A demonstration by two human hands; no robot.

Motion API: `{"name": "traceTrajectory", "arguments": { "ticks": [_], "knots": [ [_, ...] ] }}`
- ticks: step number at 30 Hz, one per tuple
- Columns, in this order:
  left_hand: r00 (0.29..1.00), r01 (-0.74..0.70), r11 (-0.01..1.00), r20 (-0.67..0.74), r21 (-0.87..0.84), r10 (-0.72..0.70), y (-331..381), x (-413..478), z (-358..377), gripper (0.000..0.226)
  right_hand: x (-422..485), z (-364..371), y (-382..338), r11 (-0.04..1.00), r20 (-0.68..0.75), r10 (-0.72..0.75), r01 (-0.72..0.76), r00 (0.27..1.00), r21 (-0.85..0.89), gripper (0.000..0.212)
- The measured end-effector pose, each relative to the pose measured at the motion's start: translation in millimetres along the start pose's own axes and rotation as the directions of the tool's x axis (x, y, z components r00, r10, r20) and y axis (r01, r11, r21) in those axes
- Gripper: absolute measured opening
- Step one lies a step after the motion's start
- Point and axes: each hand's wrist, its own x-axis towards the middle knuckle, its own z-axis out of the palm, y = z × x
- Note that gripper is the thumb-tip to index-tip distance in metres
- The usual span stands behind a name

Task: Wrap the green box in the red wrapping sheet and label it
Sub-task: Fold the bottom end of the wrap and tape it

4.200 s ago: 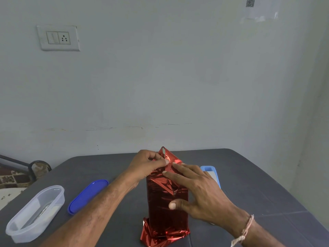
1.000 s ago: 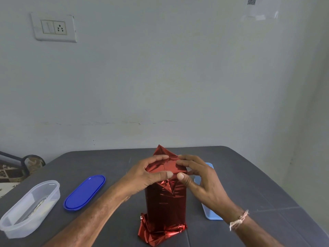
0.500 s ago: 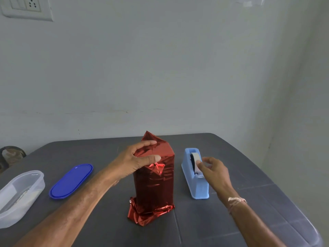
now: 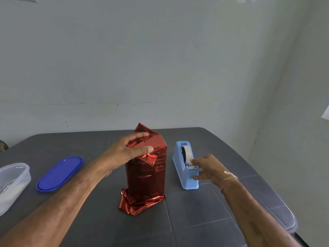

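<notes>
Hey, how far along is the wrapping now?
Done: the red wrapping sheet covers the visible sides, no green showing. In hand: the left hand holds the top folds down while the right hand grips the blue tape dispenser at its roll. Left: taping the top, the crumpled bottom end, and labelling.

glossy crinkled foil wrapping sheet point(image 4: 146, 177) (mirror-like), matt table point(image 4: 195, 220)

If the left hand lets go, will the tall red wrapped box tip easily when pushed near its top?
Probably yes: the wrapped box stands tall on a narrow base, over crumpled foil. The glossy foil looks slippery and thin, so the left hand gripping the top fold may slide or crease it.
</notes>
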Motion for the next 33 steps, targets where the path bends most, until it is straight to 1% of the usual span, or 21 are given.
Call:
{"name": "traceTrajectory", "arguments": {
  "ticks": [3,5,8,13,18,20,23,27,30,33],
  "knots": [
    [1.000,-0.008,1.000,-0.002,-0.008,0.008,1,-1,1,0.067,-3,3,-3,0.997,-0.017,0.034,-0.033,0.999,0.065,0.045],
    [1.000,-0.010,1.000,-0.007,0.003,0.010,1,0,2,0.065,-4,6,-2,0.993,-0.037,0.052,-0.048,0.998,0.106,0.047],
    [1.000,0.003,1.000,-0.005,-0.001,-0.003,0,0,1,0.067,-6,10,1,0.985,-0.063,0.040,-0.029,0.997,0.167,0.047],
    [1.000,0.001,1.000,-0.016,-0.003,-0.001,0,-2,3,0.065,-15,13,8,0.972,-0.095,0.038,-0.014,0.995,0.236,0.039],
    [1.000,-0.009,1.000,-0.024,-0.001,0.009,1,-2,5,0.059,-20,17,23,0.937,-0.119,-0.020,0.060,0.993,0.343,0.028],
    [1.000,-0.004,1.000,-0.030,0.004,0.004,0,-2,5,0.061,-22,20,29,0.926,-0.143,-0.035,0.086,0.989,0.368,0.024],
    [1.000,0.003,1.000,-0.027,0.014,-0.003,-1,-1,4,0.067,-21,23,40,0.907,-0.174,-0.046,0.114,0.984,0.405,0.023],
    [1.000,-0.002,1.000,-0.029,0.030,0.003,-2,0,3,0.066,-22,28,52,0.896,-0.189,-0.055,0.132,0.980,0.424,0.016],
    [0.999,0.009,0.999,-0.036,0.033,-0.008,-3,1,3,0.062,-20,29,62,0.911,-0.207,-0.051,0.130,0.977,0.391,0.020],
    [1.000,0.009,1.000,-0.027,0.018,-0.008,-4,1,3,0.061,-16,30,69,0.934,-0.270,-0.055,0.145,0.961,0.327,0.026]
  ]
}}
